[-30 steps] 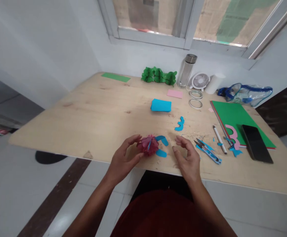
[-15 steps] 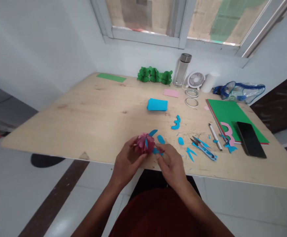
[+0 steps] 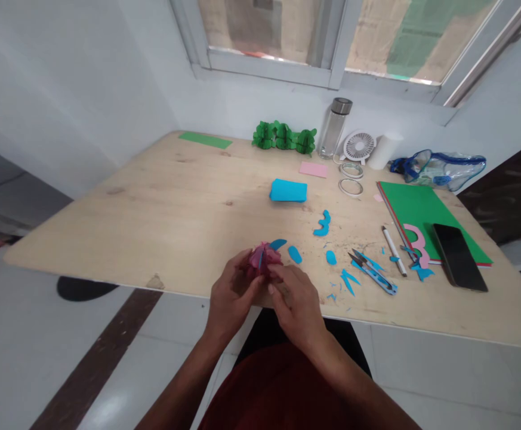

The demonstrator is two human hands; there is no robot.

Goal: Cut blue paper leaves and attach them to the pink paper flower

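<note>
A pink paper flower [image 3: 265, 257] with blue paper pieces among its petals is held near the table's front edge. My left hand [image 3: 233, 292] is closed around its left side, thumb at the front. My right hand [image 3: 298, 301] pinches at the flower's right side, its fingertips pressed together against the petals. Whether a small blue piece sits between those fingertips is hidden. One blue leaf-shaped piece [image 3: 278, 244] sticks out from the top of the flower. Beside it on the table lie a blue oval [image 3: 295, 254] and another blue oval [image 3: 330, 257].
Blue-handled thread snips [image 3: 374, 273], blue scraps [image 3: 348, 280], a white pen [image 3: 394, 251] and a phone [image 3: 460, 257] on green sheets [image 3: 415, 200] lie right. Farther back are a blue paper stack [image 3: 288, 191], tape rolls [image 3: 351, 186], green paper decoration [image 3: 283, 138], bottle [image 3: 335, 128] and fan [image 3: 359, 146].
My right hand has moved left onto the flower. The blue piece that showed by its fingertips is out of sight. The flower looks turned and more pressed together.
</note>
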